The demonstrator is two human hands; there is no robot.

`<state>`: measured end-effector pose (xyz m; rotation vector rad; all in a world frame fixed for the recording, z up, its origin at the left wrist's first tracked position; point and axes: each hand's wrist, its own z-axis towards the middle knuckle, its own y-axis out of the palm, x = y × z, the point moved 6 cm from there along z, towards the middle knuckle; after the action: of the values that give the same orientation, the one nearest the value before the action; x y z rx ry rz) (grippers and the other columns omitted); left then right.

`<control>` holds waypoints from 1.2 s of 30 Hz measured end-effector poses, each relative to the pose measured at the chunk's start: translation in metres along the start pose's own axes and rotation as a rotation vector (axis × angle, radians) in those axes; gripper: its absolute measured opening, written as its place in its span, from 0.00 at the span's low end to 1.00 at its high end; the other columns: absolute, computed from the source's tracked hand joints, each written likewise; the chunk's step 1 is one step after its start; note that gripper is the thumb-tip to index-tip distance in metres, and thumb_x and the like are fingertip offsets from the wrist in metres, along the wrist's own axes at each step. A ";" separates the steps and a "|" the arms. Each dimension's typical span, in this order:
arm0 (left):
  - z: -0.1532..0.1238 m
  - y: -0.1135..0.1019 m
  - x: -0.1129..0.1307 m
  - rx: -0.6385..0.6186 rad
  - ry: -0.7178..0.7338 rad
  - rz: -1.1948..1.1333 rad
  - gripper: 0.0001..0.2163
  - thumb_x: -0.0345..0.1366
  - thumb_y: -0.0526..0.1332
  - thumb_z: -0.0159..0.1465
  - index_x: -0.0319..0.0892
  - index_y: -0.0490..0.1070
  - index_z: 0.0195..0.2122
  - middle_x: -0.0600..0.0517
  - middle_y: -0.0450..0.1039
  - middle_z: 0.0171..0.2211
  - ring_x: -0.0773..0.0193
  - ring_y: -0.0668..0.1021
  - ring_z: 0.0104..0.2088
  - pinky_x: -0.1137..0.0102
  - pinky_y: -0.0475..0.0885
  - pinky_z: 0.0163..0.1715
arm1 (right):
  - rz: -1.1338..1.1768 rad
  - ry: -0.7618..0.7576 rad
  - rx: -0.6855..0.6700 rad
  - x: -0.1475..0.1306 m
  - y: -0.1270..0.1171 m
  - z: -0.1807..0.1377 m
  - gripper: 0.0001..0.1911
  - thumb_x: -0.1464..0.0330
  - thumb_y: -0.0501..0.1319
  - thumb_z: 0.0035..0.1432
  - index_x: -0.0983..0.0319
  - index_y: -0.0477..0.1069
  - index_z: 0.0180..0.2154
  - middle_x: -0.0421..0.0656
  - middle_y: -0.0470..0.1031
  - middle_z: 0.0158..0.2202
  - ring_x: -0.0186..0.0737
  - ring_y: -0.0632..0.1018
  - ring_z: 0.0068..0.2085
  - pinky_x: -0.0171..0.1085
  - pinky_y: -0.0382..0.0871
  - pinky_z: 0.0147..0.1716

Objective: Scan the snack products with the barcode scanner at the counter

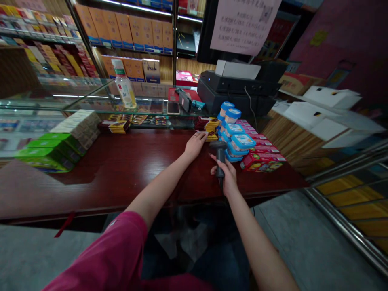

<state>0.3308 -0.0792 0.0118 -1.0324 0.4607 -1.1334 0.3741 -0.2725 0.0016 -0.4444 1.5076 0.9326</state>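
My right hand (228, 177) is wrapped round the handle of a dark barcode scanner (220, 155), its head up and its cable hanging down. My left hand (195, 144) reaches forward with its fingers stretched out, and the fingertips touch the edge of a stack of yellow and brown packets (211, 137). I cannot make out a packet lifted in those fingers. Just right of the packets stand blue-lidded tubs (242, 141), stacked in several layers, close behind the scanner. Red and pink boxes (262, 159) are lined up beside the tubs.
On the reddish-brown counter (145, 161), green boxes (51, 149) and pale boxes (80, 125) stand at the left, near more yellow packets (118, 126). Behind, a glass shelf (103, 101) bears a bottle (125, 87). A black machine (239, 97) stands behind the tubs.
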 end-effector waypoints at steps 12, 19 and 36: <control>-0.060 -0.057 -0.088 0.045 0.024 -0.102 0.33 0.22 0.48 0.68 0.38 0.56 0.75 0.42 0.54 0.76 0.59 0.53 0.78 0.55 0.51 0.76 | -0.017 0.148 -0.226 0.012 0.052 0.009 0.22 0.58 0.74 0.53 0.60 0.80 0.48 0.52 0.79 0.61 0.34 0.78 0.29 0.36 0.74 0.30; -0.174 -0.178 -0.251 0.161 -0.330 0.181 0.29 0.25 0.50 0.70 0.39 0.61 0.73 0.41 0.58 0.75 0.55 0.57 0.77 0.55 0.51 0.76 | -0.045 0.292 -0.550 0.040 0.159 0.026 0.23 0.58 0.75 0.53 0.60 0.81 0.48 0.51 0.78 0.62 0.34 0.78 0.31 0.36 0.75 0.32; -0.199 -0.210 -0.278 0.596 -0.678 -0.197 0.10 0.34 0.65 0.69 0.47 0.85 0.49 0.47 0.84 0.51 0.53 0.82 0.54 0.65 0.72 0.59 | -0.055 0.223 -0.839 0.059 0.228 0.010 0.29 0.60 0.76 0.53 0.53 0.77 0.57 0.50 0.71 0.69 0.35 0.79 0.30 0.41 0.76 0.32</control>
<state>-0.0389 0.0722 0.0438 -0.8649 -0.5042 -0.9285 0.1997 -0.1140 0.0125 -1.2155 1.2284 1.4934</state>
